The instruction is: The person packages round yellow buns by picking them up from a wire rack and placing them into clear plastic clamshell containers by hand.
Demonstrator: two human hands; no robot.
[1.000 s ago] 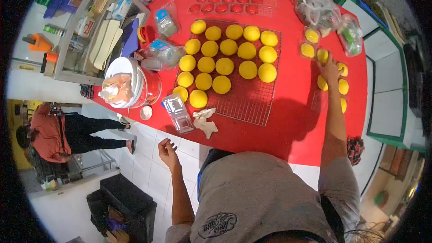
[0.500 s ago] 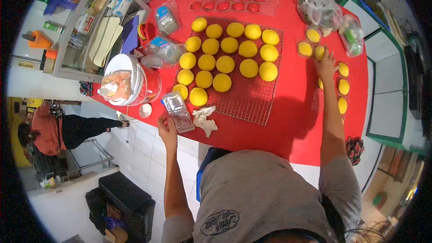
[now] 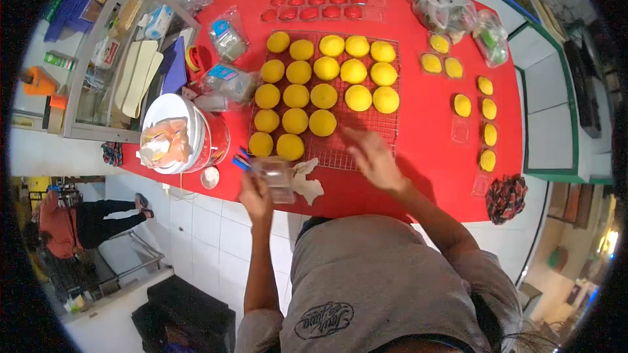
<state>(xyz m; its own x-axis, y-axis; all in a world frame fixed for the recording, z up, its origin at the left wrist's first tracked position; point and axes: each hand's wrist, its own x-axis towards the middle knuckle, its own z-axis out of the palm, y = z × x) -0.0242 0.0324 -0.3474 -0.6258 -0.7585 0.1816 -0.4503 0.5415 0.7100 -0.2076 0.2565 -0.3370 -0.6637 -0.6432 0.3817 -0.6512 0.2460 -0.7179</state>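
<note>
My left hand [image 3: 256,199] is closed on a clear plastic tray [image 3: 281,195] at the table's near edge, and the tray is blurred by motion. A small blue object [image 3: 242,159] sticks out by its fingertips; I cannot make out what it is. Over the lower right part of a wire cooling rack [image 3: 366,137] my right hand [image 3: 378,162] reaches in, slightly blurred, fingers apart and holding nothing. Several round yellow buns [image 3: 322,123] stand in rows on the rack. A crumpled white cloth or tissue [image 3: 307,183] lies beside the tray.
At right, several yellow buns [image 3: 488,108] sit in clear trays, with an unfilled tray compartment [image 3: 460,133] among them. Red pieces [image 3: 334,12] in trays line the back. A white-lidded bucket [image 3: 171,132], bagged packs [image 3: 227,82] and plastic bags [image 3: 446,10] stand around the red table [image 3: 418,117].
My right hand has left the yellow buns at the right and swung left to the cooling rack. My left hand has shifted slightly right with the clear tray. The whole view has shifted.
</note>
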